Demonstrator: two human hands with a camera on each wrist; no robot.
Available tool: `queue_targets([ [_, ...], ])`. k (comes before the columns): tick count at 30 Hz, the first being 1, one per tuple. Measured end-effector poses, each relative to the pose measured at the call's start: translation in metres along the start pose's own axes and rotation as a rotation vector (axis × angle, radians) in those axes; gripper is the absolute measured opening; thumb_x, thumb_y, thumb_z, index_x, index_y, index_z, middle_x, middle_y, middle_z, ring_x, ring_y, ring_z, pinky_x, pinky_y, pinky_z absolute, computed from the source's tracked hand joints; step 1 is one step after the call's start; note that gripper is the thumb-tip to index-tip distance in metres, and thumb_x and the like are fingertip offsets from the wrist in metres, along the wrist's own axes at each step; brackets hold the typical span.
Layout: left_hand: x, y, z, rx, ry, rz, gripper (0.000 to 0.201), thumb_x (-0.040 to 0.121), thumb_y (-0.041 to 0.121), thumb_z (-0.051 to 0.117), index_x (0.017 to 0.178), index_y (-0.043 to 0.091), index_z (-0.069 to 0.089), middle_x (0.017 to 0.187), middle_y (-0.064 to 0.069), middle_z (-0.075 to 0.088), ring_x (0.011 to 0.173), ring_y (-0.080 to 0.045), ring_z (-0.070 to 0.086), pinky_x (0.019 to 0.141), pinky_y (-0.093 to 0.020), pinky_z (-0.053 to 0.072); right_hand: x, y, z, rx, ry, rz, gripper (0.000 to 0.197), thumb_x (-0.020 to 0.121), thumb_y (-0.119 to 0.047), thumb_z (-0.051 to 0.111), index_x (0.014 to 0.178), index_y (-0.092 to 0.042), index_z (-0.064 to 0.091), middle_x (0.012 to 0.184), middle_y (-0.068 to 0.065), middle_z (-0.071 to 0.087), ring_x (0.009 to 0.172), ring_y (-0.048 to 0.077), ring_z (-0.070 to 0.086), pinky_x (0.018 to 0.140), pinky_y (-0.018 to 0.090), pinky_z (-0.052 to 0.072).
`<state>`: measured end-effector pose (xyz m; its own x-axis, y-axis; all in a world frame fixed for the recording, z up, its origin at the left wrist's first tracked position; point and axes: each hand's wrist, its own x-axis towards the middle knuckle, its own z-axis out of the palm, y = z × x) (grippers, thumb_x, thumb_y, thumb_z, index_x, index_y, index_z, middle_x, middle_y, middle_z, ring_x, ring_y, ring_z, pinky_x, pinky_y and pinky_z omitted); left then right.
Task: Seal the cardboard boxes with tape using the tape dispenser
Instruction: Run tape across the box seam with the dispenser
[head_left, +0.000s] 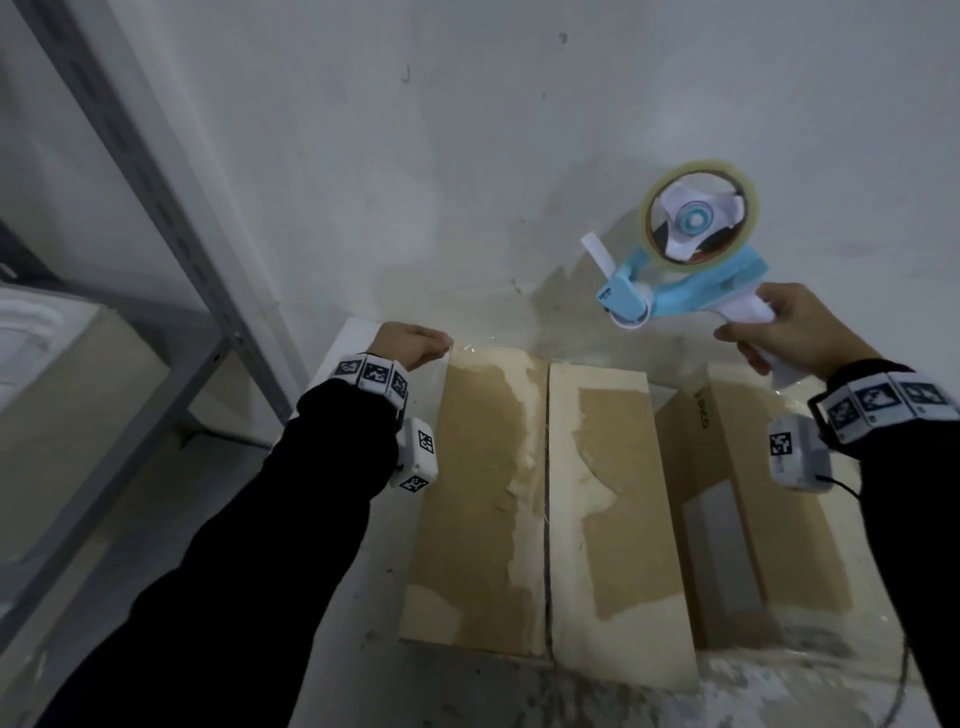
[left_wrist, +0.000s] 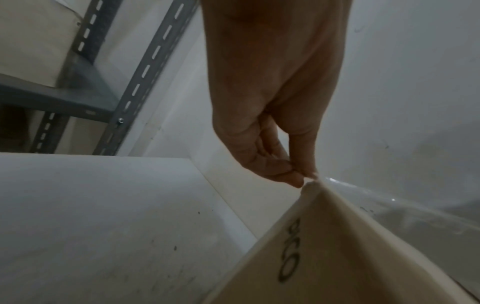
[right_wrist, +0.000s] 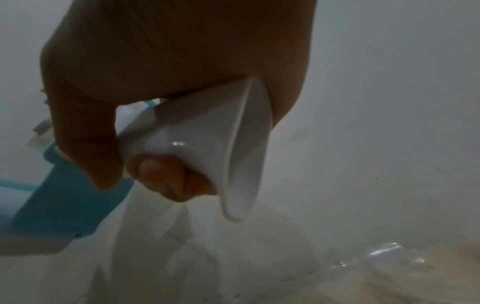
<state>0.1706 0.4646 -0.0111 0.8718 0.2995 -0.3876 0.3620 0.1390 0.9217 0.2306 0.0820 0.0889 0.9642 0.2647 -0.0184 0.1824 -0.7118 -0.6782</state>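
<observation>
Two cardboard boxes (head_left: 545, 509) sit side by side on the white desk (head_left: 343, 338), reaching back near its far edge by the wall. At the left box's far left corner, the left hand (head_left: 410, 345) pinches that corner. Beyond, the right hand (head_left: 795, 327) grips the tape dispenser (head_left: 685, 260) handle, held above the far edge.

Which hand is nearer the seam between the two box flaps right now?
Left. The left hand sits at the box's far left corner, one flap from the seam. The right hand holds the tape dispenser up, past the right flap.
</observation>
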Motion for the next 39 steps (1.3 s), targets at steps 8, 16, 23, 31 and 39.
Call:
queue_targets([
  [8,-0.002,0.001,0.002,-0.033,0.015,-0.006,0.03,0.083,-0.004,0.063,0.112,-0.013,0.059,0.086,-0.011,0.066,0.075,-0.012,0.062,0.067,-0.008,0.053,-0.004,0.007,0.001,0.006,0.029,-0.017,0.026,0.08,-0.003,0.068,0.059,-0.005,0.052,0.044,0.022,0.055,0.043,0.025,0.05,0.058,0.034,0.043],
  [16,0.0,0.005,0.01,-0.057,0.068,0.026,0.026,0.081,-0.007,0.064,0.106,-0.013,0.062,0.054,0.003,0.068,0.056,-0.007,0.065,0.065,-0.011,0.055,-0.008,0.014,-0.007,0.026,0.069,0.001,0.027,0.081,-0.003,0.068,0.059,-0.003,0.051,0.045,0.022,0.054,0.036,0.022,0.047,0.057,0.033,0.041],
  [23,0.0,0.01,0.016,0.565,0.127,0.137,0.026,0.079,0.023,0.074,0.1,0.008,0.072,0.1,-0.008,0.07,0.075,-0.013,0.062,0.077,-0.017,0.043,-0.013,0.011,-0.002,0.005,0.071,0.016,0.026,0.081,-0.003,0.068,0.061,-0.004,0.052,0.036,0.006,0.053,0.034,0.019,0.046,0.054,0.033,0.042],
  [31,0.002,0.001,0.01,0.759,0.183,0.255,0.032,0.076,0.031,0.074,0.093,0.012,0.055,0.089,-0.009,0.058,0.081,-0.025,0.056,0.074,-0.033,0.046,-0.016,0.011,0.005,0.001,0.073,0.024,0.025,0.08,-0.003,0.068,0.061,-0.006,0.052,0.036,0.005,0.053,0.036,0.022,0.046,0.053,0.033,0.043],
  [39,-0.009,0.015,0.016,1.226,-0.057,0.466,0.026,0.093,0.013,0.047,0.107,0.003,0.066,0.115,-0.015,0.065,0.106,-0.029,0.058,0.092,-0.036,0.046,-0.023,0.02,0.008,-0.008,0.065,0.049,0.016,0.078,-0.005,0.068,0.068,-0.002,0.056,0.037,0.007,0.053,0.035,0.021,0.046,0.053,0.031,0.043],
])
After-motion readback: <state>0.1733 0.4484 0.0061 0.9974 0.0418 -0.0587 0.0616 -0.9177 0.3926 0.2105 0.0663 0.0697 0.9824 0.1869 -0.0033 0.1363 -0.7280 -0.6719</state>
